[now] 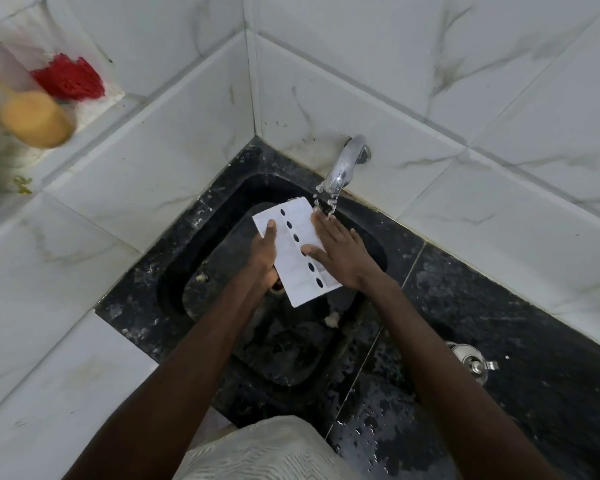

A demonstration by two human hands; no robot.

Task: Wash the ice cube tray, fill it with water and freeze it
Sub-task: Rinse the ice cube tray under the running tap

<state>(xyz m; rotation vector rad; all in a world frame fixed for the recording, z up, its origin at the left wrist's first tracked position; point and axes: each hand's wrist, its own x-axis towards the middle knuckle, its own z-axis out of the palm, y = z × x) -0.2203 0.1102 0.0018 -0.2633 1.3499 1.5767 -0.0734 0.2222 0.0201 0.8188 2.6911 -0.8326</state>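
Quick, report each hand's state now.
Left hand: grips the ice cube tray, thumb on top.
Right hand: open, flat on the tray, fingers straight.

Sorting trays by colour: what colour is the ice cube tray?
White rectangular plastic tray, dark oval holes; head view.

The tray (pixel 290 268) between the fingers (pixel 321 230): white, one row of dark ovals down its centre. Sink (pixel 194 258) beneath the fingers: black, mottled grey. Tap (pixel 343 168) just beyond the fingertips: bright chrome. Wall tiles (pixel 361 64): white, grey-veined. Far left of the fingers: red scrubber (pixel 68 77); bottle (pixel 25 105), blurred, orange-yellow at its base.
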